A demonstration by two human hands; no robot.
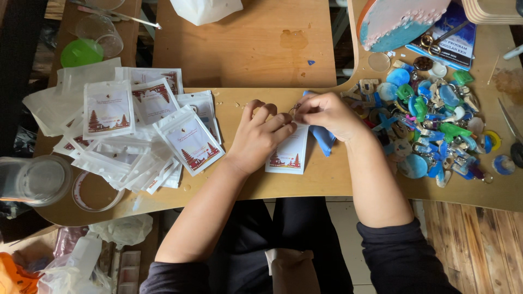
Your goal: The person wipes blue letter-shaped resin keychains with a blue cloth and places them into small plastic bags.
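the left hand (260, 139) presses a small white pouch (287, 155) flat on the worktop (327, 179), grip closed on its top. the right hand (327, 114) pinches a blue keychain piece (323, 137) at the pouch mouth. better to hold the opening wide and steady.

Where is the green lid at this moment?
In the head view, the green lid lies at the far upper left, beside a clear plastic cup and just above the pile of white pouches.
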